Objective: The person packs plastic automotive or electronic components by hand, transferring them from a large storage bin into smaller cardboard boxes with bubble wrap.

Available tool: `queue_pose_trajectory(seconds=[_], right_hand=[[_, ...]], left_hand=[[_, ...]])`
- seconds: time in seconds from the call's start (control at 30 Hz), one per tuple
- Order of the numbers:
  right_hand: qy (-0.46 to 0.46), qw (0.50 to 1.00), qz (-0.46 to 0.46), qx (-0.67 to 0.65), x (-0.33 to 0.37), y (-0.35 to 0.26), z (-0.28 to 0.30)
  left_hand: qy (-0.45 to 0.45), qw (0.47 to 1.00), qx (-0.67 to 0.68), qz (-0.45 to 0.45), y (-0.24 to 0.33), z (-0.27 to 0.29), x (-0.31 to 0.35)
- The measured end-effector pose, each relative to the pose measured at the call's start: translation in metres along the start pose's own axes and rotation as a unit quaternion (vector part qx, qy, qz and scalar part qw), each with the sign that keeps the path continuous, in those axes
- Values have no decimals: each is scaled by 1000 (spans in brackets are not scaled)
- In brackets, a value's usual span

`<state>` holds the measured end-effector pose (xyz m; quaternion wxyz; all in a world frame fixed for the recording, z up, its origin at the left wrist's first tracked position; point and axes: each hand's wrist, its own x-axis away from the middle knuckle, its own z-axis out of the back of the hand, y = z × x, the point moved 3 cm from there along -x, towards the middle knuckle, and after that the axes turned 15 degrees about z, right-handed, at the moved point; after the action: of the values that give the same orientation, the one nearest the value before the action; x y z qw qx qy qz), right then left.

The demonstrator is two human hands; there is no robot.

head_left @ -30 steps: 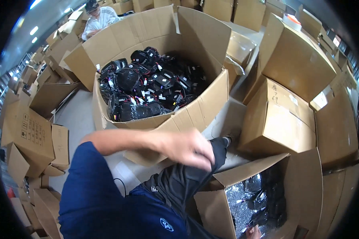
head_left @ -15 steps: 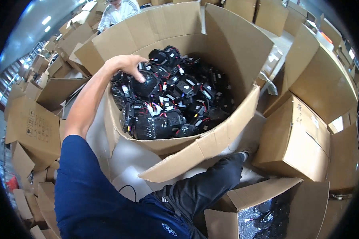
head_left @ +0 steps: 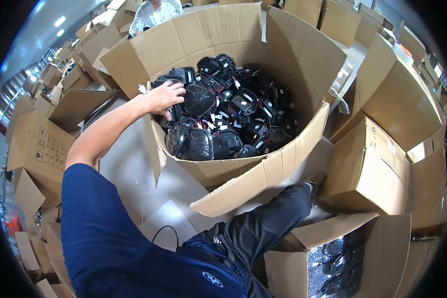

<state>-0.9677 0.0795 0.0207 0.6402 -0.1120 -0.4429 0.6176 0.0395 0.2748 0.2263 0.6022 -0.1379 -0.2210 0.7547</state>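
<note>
My left hand [head_left: 165, 98] reaches over the left side of a large open cardboard carton [head_left: 293, 166]. Its fingers are curled round a black plastic part [head_left: 170, 82] at the left edge of the heap, with a white plug sticking out beside my wrist. Right of the hand lies a rounded black part in clear film [head_left: 199, 101]. Several more black parts with coloured wires and small white connectors fill the carton loosely. Nearest its front wall is a film-wrapped black part [head_left: 196, 145]. My right hand is out of the picture.
At the lower right an open carton [head_left: 285, 268] holds film-wrapped black parts. A closed carton [head_left: 367, 174] stands to the right, and another carton [head_left: 37, 149] to the left. Beyond the big carton is a person in white [head_left: 154, 15]. My leg [head_left: 268, 218] stands beside the carton's front flap.
My left hand has shifted down the left side of the heap, from the rounded wrapped part to the black part at the edge. The whole view has swung slightly.
</note>
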Motion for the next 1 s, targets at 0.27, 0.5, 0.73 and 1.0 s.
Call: queue_pose_trajectory(seconds=[0.27,0.5,0.73,1.0], right_hand=[[38,998,56,-18,-4,-2,5],[81,989,121,-20,0,-6,10],[188,932,308,23,2,-198,-39],[-246,625,359,-648,61,-416,-158]], left_hand=[[38,981,131,137,-34,-30,-9],[280,810,387,341,-82,65,-58],[220,563,782,153,10,211,-152],[417,671,586,-180,300,349,-132]])
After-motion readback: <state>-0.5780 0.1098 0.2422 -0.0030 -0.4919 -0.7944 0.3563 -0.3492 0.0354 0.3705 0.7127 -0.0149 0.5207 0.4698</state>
